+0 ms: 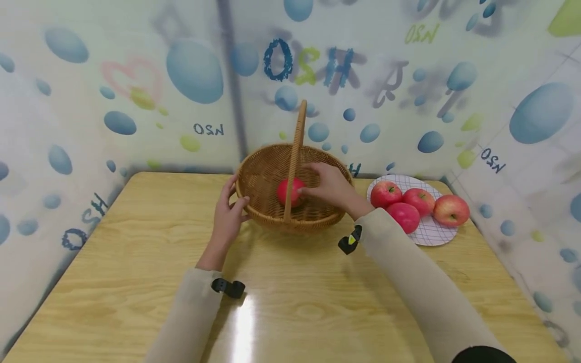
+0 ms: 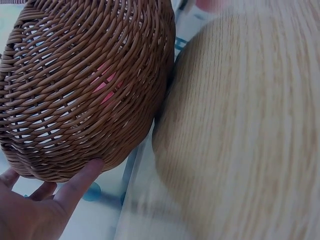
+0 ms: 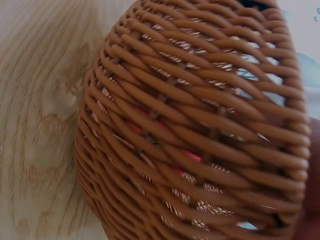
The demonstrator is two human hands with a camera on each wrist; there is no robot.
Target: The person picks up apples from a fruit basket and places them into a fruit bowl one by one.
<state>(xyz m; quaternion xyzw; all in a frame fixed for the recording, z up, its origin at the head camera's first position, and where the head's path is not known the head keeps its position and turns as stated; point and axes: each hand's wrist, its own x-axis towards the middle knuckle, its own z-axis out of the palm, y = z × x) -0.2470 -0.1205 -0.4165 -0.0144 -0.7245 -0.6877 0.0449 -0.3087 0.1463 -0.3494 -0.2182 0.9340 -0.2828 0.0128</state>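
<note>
A brown wicker basket [image 1: 268,156] with a tall arched handle [image 1: 297,141] stands on the table. Inside it lies a red apple [image 1: 283,192], partly behind the handle. My left hand [image 1: 228,212] holds the basket's left side at the rim, its thumb [image 2: 82,182] against the woven wall. My right hand [image 1: 333,186] reaches over the right rim into the basket, thumb and fingers spread apart, thumb tip right at the apple. In the right wrist view the basket's weave [image 3: 200,115] hides most of that hand, and bits of red show through.
To the right of the basket, a white checked plate [image 1: 436,237] carries several red apples [image 1: 419,201]. The wooden table [image 1: 290,292] meets a wall [image 1: 172,126] printed with blue ovals and letters, right behind the basket. Another such wall [image 1: 544,191] rises along the right side.
</note>
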